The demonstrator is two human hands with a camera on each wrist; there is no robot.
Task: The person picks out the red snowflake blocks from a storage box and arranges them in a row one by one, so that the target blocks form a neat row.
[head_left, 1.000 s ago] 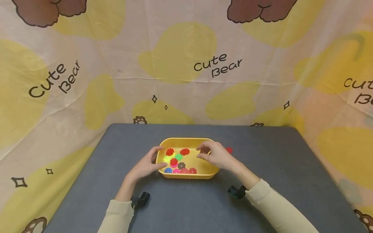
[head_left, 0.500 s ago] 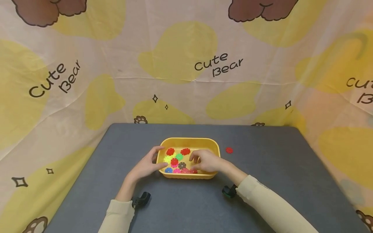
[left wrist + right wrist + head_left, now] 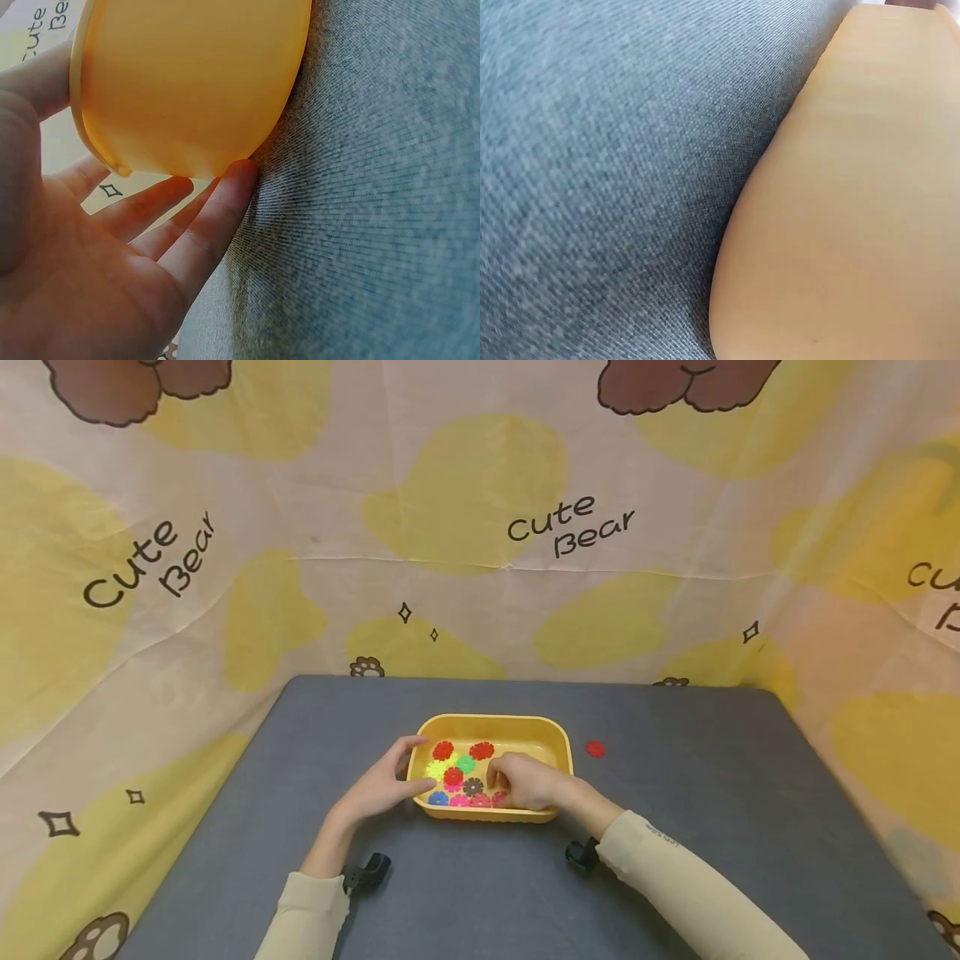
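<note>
A yellow plastic basket (image 3: 495, 721) sits on the table with several coloured snowflake discs inside, among them a green one (image 3: 466, 764), a dark brown one (image 3: 473, 787) and a blue one (image 3: 438, 798). My left hand (image 3: 380, 787) holds the basket's left end, its thumb over the rim and fingertips against the outer wall in the left wrist view. Inside the basket's right half, my right hand (image 3: 528, 781) reaches down with curled fingers. Their tips are right at a pinkish-red snowflake disc (image 3: 500, 797), partly hidden; I cannot tell whether they pinch it.
One loose red snowflake disc (image 3: 596, 749) lies on the grey table (image 3: 675, 777), right of the basket. Behind the table hangs a printed cloth (image 3: 465, 485). In the right wrist view the basket's outer wall (image 3: 855, 210) blocks sight of the right hand's work.
My right hand has moved left and down into the basket, and its fingers have drawn together at the near-side discs. The left hand stays at the basket's left end.
</note>
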